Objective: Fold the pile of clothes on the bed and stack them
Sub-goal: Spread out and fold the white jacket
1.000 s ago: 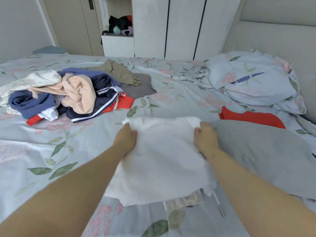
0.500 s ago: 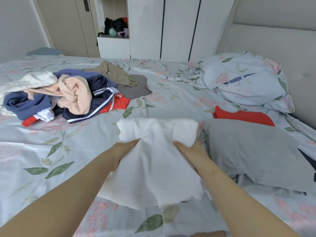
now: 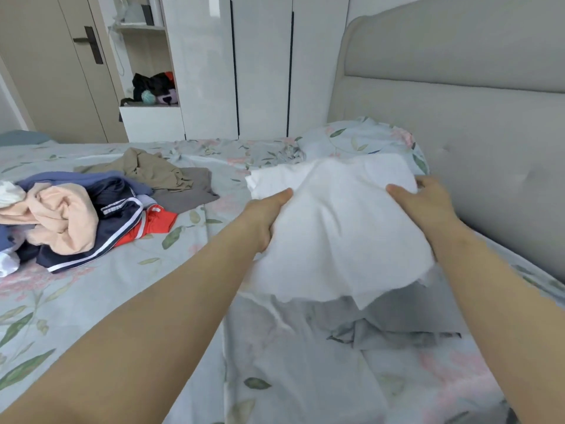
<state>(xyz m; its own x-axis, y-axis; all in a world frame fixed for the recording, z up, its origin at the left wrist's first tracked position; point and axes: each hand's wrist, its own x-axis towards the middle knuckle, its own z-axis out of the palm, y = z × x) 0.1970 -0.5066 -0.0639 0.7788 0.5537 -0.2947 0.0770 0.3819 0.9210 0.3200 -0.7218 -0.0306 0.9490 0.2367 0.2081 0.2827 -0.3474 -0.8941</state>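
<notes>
Left grip and right grip each clutch a side of the folded white garment, thumbs on top. It is held over a grey garment on the bed, just beside the headboard. The unfolded pile lies well apart from the headboard. Farther off, a wardrobe niche holds dark bundled things.
</notes>
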